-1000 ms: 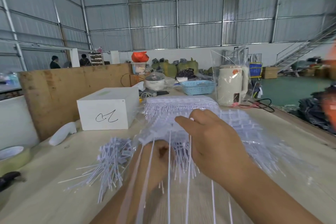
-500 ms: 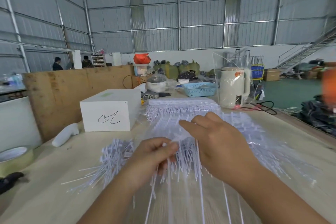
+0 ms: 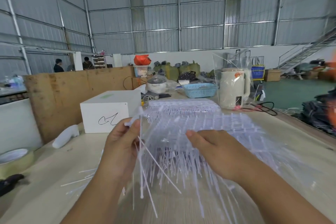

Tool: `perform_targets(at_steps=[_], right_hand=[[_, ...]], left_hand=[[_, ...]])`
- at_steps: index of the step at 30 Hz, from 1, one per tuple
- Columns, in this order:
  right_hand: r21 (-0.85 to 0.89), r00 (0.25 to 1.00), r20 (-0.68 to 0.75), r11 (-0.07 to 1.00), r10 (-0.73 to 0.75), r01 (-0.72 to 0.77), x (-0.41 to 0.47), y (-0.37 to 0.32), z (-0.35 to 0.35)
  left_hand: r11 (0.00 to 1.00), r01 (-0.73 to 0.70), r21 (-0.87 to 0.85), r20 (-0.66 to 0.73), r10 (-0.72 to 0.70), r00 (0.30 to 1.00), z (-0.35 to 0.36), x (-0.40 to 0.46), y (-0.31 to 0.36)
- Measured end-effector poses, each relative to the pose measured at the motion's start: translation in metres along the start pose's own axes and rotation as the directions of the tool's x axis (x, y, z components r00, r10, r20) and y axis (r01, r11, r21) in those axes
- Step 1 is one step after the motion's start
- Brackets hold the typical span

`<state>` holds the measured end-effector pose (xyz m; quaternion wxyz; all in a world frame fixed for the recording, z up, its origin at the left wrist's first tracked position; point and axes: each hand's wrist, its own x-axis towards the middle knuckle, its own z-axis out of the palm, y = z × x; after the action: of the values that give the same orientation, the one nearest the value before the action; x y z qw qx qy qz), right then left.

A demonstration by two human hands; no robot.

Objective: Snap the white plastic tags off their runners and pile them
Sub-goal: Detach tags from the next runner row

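Note:
A wide heap of white plastic tag runners lies across the middle of the wooden table, their thin tails hanging toward me. My left hand is raised in front of the heap and pinches a small bunch of loose white tags by their heads, tails pointing down. My right hand rests on the near edge of the runner heap, fingers curled over it. A few loose tags lie on the table at the left; my left arm hides the rest of that spot.
A white box with a black scribble stands behind my left hand, a white handheld tool beside it. Tape roll sits at the left edge. A blue basket and a cream kettle in a plastic bag stand behind the heap.
My left hand has come up from under the runners, lifted away to the left with a bunch of tags pinched in it. My right hand stayed on the heap.

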<state>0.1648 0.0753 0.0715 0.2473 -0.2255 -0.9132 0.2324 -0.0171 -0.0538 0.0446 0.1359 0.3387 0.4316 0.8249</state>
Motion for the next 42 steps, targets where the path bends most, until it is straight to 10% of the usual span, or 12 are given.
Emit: perform_targets(at_steps=[9,28,35,42], right_hand=[[0.297,0.971,-0.231,0.947,-0.053,0.123,0.006,-0.001,-0.007],[-0.481,0.777,-0.333,0.805,-0.534,0.347,0.001,-0.019,-0.019],[-0.545,0.876,-0.298,0.821,-0.380,0.171,0.008,-0.003,-0.012],[-0.441,0.878,-0.415,0.897,-0.237,0.034,0.007,-0.004,-0.021]], left_hand=[[0.977,-0.025,0.214,-0.042,0.034,0.999,-0.012,0.008,-0.010],[0.819,-0.030,0.574,-0.122,0.121,0.985,0.003,-0.002,-0.011],[0.906,-0.019,0.424,-0.057,0.048,0.997,0.013,-0.008,-0.005],[0.967,0.133,-0.216,-0.039,-0.145,0.989,0.018,-0.005,0.007]])
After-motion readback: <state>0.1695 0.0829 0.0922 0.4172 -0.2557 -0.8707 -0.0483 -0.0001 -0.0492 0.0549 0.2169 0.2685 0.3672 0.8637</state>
